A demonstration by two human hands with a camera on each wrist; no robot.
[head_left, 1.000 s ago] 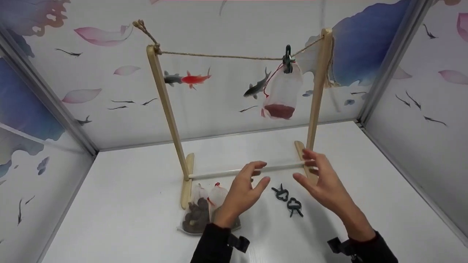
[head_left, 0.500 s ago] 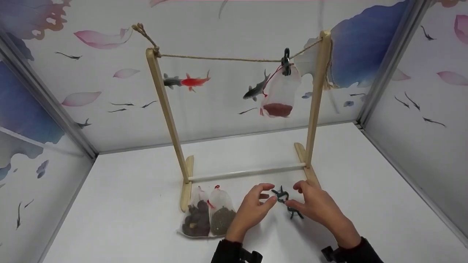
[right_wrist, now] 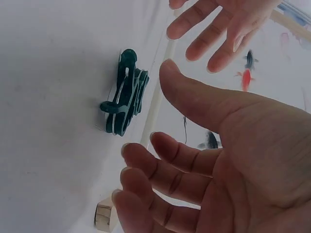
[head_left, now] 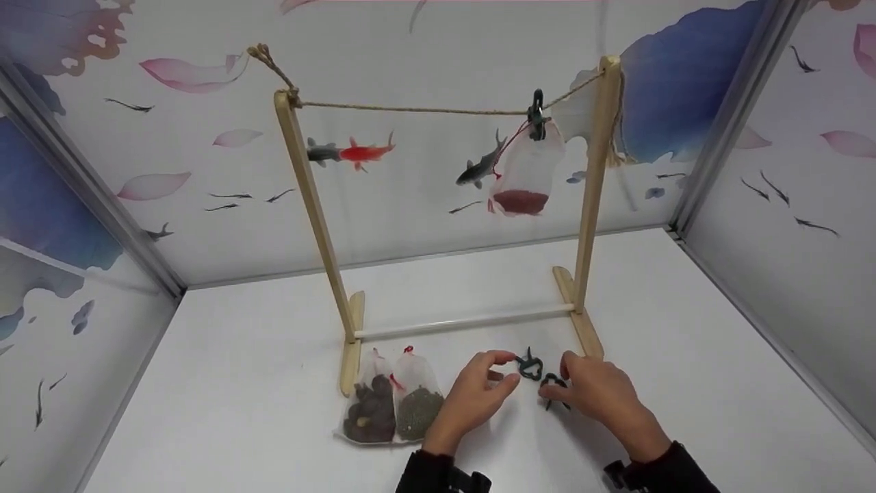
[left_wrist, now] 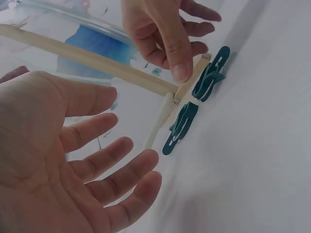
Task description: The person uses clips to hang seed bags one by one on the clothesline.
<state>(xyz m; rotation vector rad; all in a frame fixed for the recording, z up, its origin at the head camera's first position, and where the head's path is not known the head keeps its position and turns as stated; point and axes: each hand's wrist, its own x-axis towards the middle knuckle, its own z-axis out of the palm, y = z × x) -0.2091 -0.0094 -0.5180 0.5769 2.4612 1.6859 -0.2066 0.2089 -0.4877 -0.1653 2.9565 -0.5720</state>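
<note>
Two dark green spring clips lie on the white table between my hands. The farther clip [head_left: 530,366] is just beyond my left fingertips; the nearer clip [right_wrist: 119,104] is partly covered by my right thumb in the head view. My left hand [head_left: 472,394] is held palm inward, fingers spread and slightly bent, holding nothing. My right hand [head_left: 602,390] hovers at the nearer clip with thumb and fingers apart, as the right wrist view shows. Left of my left hand sit two mesh bags, one with dark lumps [head_left: 369,411], one with greenish grains [head_left: 419,414].
A wooden frame with a left post [head_left: 311,205], right post [head_left: 595,192] and white crossbar [head_left: 465,322] stands behind. From its twine [head_left: 410,108] a mesh bag [head_left: 527,164] with reddish contents hangs by another clip [head_left: 537,116]. Printed wall panels [head_left: 424,205] enclose the table.
Both hands have come down toward the two clips on the table, the left also moving right, away from the mesh bags. The right hand has lowered further onto the nearer clip's spot.
</note>
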